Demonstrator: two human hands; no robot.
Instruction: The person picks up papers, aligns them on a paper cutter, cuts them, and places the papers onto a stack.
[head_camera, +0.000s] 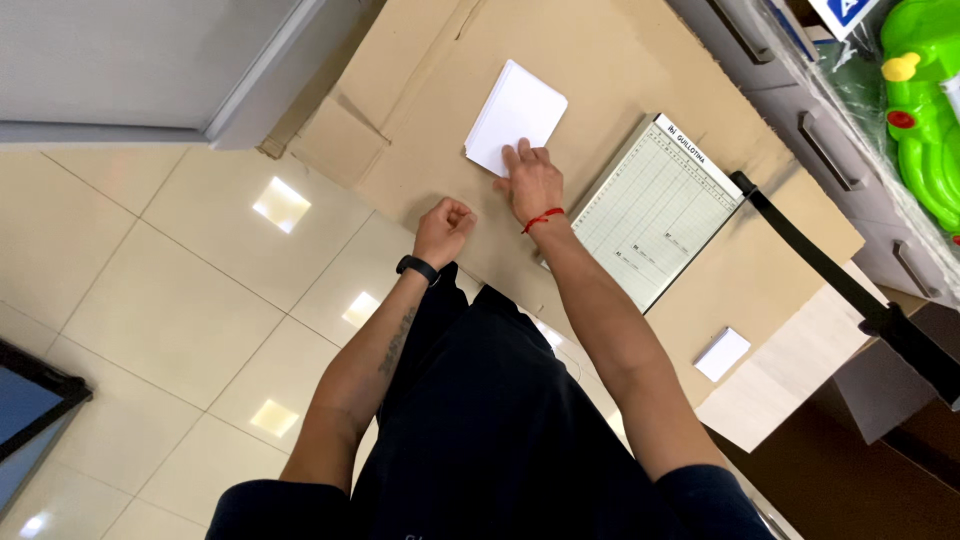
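Your right hand lies flat, fingers on the white paper stack on the cardboard-covered table. Your left hand is fisted, empty. A gridded paper cutter sits just beside them.

White paper stack, brown cardboard, green toy

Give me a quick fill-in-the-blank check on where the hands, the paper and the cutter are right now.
1. The right hand rests its fingers on the stack of ____ paper.
2. The left hand is closed in a ____ beside it, holding nothing visible.
3. The paper cutter has its black lever arm ____.
4. Everything lies on a sheet of brown ____.

Missing words: white; fist; raised; cardboard
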